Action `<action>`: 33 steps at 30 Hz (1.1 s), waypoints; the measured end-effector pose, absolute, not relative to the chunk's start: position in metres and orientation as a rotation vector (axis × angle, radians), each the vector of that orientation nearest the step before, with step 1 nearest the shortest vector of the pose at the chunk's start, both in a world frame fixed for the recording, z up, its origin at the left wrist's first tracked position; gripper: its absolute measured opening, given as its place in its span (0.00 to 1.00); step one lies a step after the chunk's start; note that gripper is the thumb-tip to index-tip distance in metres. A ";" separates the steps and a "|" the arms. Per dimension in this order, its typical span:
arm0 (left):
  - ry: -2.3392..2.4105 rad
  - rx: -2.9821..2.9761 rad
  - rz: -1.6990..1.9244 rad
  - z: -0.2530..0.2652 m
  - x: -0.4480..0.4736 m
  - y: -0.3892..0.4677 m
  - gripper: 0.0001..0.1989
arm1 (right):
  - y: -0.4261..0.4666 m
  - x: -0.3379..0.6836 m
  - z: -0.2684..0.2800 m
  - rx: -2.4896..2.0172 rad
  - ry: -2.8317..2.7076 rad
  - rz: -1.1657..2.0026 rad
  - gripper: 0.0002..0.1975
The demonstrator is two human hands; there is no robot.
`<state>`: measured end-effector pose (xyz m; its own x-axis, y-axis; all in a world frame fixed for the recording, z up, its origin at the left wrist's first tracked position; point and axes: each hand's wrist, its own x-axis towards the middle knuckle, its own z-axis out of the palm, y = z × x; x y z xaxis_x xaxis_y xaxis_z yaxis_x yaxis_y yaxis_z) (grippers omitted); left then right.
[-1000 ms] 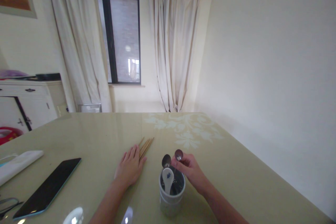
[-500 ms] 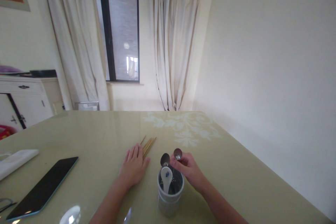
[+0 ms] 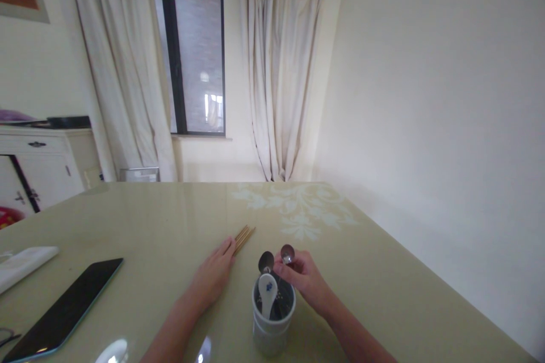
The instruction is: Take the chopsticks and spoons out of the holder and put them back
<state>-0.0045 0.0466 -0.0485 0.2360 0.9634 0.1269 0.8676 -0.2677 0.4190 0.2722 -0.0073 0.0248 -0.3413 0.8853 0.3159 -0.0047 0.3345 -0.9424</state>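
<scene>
My left hand (image 3: 214, 274) is closed around a bundle of chopsticks (image 3: 245, 238) on the tabletop, their tips sticking out beyond my fingers. My right hand (image 3: 305, 277) pinches a metal spoon (image 3: 288, 253) just below its bowl, with the handle reaching down into a white utensil cup (image 3: 272, 336). A second metal spoon (image 3: 266, 261) leans in the cup beside it. At the front of the cup stands a white ceramic spoon (image 3: 268, 289) with a small blue mark. The cup's dark inside hides the lower ends of the spoons.
A dark tablet (image 3: 68, 306) lies on the glossy table (image 3: 170, 238) at the left, with a white object (image 3: 29, 264) behind it. Part of a dark thin item (image 3: 8, 336) shows at the left edge. The wall (image 3: 447, 153) runs along the table's right side.
My left fingers have gone from spread over the chopsticks to closed around them, and the stray chopstick now lies with the bundle. My right hand still holds the spoon in nearly the same place.
</scene>
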 end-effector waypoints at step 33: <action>2.029 2.074 0.834 -0.039 -0.002 0.033 0.30 | -0.005 0.273 0.018 -0.743 -1.639 1.088 0.20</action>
